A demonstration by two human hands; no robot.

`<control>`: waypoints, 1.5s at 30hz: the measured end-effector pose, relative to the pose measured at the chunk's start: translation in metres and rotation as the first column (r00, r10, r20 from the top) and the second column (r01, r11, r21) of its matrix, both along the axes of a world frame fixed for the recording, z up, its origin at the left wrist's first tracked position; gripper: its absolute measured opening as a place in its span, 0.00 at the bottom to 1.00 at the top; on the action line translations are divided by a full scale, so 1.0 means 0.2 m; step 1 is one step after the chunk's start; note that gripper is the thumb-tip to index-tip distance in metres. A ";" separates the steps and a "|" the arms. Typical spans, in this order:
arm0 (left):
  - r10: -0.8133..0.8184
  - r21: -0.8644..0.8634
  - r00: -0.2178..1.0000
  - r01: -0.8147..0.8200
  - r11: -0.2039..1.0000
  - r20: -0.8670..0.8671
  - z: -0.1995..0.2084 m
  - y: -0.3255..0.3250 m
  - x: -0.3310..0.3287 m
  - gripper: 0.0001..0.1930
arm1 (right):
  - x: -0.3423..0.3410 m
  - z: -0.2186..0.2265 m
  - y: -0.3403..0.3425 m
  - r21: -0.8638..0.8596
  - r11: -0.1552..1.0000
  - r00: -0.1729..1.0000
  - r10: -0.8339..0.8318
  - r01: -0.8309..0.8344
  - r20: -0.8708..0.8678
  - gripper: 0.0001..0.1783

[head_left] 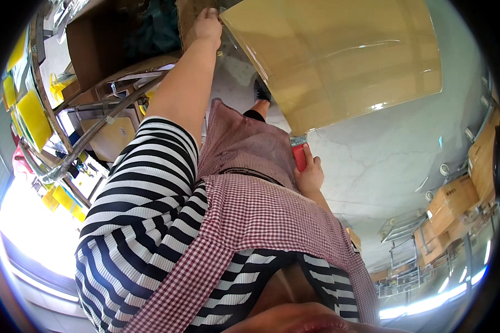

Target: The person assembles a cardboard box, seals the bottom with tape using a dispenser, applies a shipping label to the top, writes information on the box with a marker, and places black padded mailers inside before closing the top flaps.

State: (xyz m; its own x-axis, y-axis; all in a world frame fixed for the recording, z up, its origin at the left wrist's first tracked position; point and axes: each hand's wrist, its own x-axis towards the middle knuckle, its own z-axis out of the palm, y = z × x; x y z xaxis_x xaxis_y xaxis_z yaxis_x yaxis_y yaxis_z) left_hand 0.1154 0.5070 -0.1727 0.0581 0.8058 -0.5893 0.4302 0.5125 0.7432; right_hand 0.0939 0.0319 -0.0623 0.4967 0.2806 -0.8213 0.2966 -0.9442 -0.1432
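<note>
Nearest the camera is the person's own body: a black-and-white striped shirt (144, 222) filling the lower middle, with a red-and-white checked apron (250, 216) running over it.

Far to the left of both hands, a metal rack (78, 150) holds yellow packets (33, 116) and loose paper. Above it sits an open brown box (94, 44), just left of the raised arm.

The left hand (208, 25) is stretched up and away from the body on a bare forearm. Its fingers are closed over the near corner of a big cardboard box (339, 61), at the box's left edge. The fingertips themselves are hidden behind the cardboard, so how far they wrap round cannot be told. The box spreads from those fingers to the right across the top of the view, its flat brown face shiny with clear tape.

The right hand (310, 175) is lower, just beneath the box's bottom corner. Its fingers are curled tightly round a red tape dispenser (299, 152), which stands upright in the grip with its upper end touching or almost touching the box's lower edge.

Beyond the right fingers lies a pale concrete floor (389, 161). Further right, well apart from both hands, stand more cardboard cartons (453, 202) stacked on shelving (405, 244).
</note>
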 end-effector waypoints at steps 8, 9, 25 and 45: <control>-0.223 0.357 0.974 0.224 0.907 -0.044 0.04 -0.75 0.02 0.51 | 0.13 -0.06 0.10 -0.062 0.981 0.977 -0.189 0.184 -0.099 0.42; -0.154 0.286 0.988 0.138 0.948 0.033 0.03 -0.77 0.03 0.51 | 0.16 -0.07 0.11 -0.043 0.978 0.972 -0.208 0.205 -0.112 0.42; -0.304 0.571 0.845 0.525 0.632 -0.440 0.14 -0.27 -0.12 0.50 | 0.28 -0.07 -0.38 -0.041 -0.496 -0.370 -0.587 0.867 -0.720 0.33; -0.973 -0.212 0.195 0.963 0.166 0.122 0.52 -1.24 0.34 0.21 | 1.68 0.29 0.16 0.702 0.667 0.826 -0.524 0.248 0.206 0.23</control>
State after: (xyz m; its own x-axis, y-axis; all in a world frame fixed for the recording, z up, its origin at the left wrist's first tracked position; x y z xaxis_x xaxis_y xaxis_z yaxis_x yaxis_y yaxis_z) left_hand 0.1829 0.2587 -0.0696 0.6775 -0.0160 -0.7353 0.7157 -0.2159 0.6642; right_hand 0.4293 0.0637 -0.0040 0.8954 0.3611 -0.2606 0.0829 -0.7101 -0.6992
